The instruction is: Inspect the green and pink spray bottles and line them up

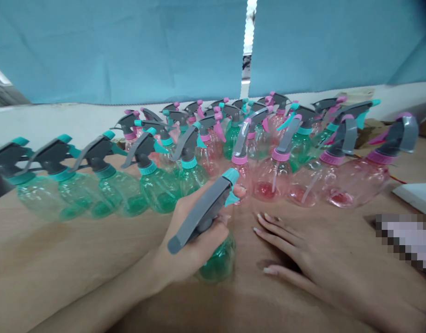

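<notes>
My left hand (195, 231) is wrapped round the neck of a green spray bottle (218, 263) with a grey and turquoise trigger head. The bottle is at the table, its head pointing away to the upper right; its neck is hidden by my fingers. To the right, my right hand (292, 249) rests palm down with its fingers spread, holding nothing. Just beyond it stand several clear pink spray bottles (268, 180) with pink collars. On the left is a row of green spray bottles (160, 189) with turquoise collars.
Behind the front row stand more pink and green spray bottles (233, 138), packed close. All are on a wooden table (129, 259). A blue cloth (129, 51) hangs at the back. A white object (417, 196) and a blurred-out patch (407, 236) lie at the right.
</notes>
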A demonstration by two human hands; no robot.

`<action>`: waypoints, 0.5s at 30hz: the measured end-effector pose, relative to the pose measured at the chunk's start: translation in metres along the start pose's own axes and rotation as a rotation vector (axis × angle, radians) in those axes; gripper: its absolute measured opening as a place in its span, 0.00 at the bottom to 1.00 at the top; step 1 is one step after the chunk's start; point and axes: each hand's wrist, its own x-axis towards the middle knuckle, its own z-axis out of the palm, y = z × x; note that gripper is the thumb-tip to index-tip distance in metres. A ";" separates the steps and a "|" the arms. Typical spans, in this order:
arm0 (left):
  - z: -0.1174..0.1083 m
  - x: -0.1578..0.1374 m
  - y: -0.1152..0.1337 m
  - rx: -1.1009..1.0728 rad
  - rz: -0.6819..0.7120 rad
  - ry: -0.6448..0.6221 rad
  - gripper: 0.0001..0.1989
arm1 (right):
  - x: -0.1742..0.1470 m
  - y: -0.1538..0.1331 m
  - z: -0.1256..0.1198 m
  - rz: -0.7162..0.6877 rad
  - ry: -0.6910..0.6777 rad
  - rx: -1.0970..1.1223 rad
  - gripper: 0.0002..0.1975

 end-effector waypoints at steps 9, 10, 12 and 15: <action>-0.007 0.001 0.003 0.001 0.024 -0.027 0.16 | -0.001 0.000 0.002 -0.001 0.011 -0.001 0.31; -0.008 0.001 0.003 0.012 0.031 -0.026 0.14 | 0.000 0.000 0.002 0.000 0.006 -0.007 0.32; -0.008 0.001 0.002 0.026 0.050 -0.017 0.11 | 0.001 -0.001 0.001 0.002 -0.002 -0.010 0.32; -0.008 0.001 0.001 0.025 0.074 -0.010 0.09 | 0.001 -0.001 -0.001 0.002 -0.006 0.008 0.32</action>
